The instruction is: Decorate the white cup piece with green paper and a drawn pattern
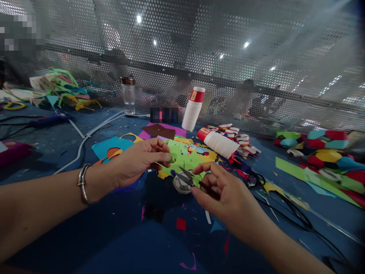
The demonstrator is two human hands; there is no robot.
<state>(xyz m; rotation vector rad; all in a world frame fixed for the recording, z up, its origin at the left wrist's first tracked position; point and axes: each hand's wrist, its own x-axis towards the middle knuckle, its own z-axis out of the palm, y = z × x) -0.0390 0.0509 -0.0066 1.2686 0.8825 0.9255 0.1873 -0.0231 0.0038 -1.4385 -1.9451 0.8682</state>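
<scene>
My left hand (148, 158), with a silver bangle at its wrist, pinches a small piece of green paper (172, 157) between thumb and fingers. In my right hand (213, 186) is a pair of scissors (186, 179), blades parted and pointing left toward the green paper without touching it. Just below the blades lies a round whitish piece (182, 188) with dark line markings; the scissors partly cover it. Light green paper sheets (176, 146) with cut-outs spread behind both hands, over yellow and purple paper.
Two stacks of paper cups, one upright (192, 110) and one lying down (219, 142), stand beyond. A clear bottle (128, 97), a white cable (82, 146) and a black cable (296, 217) are around. Coloured scraps (181, 224) litter the blue table (119, 239). Perforated metal mesh (176, 45) rises behind.
</scene>
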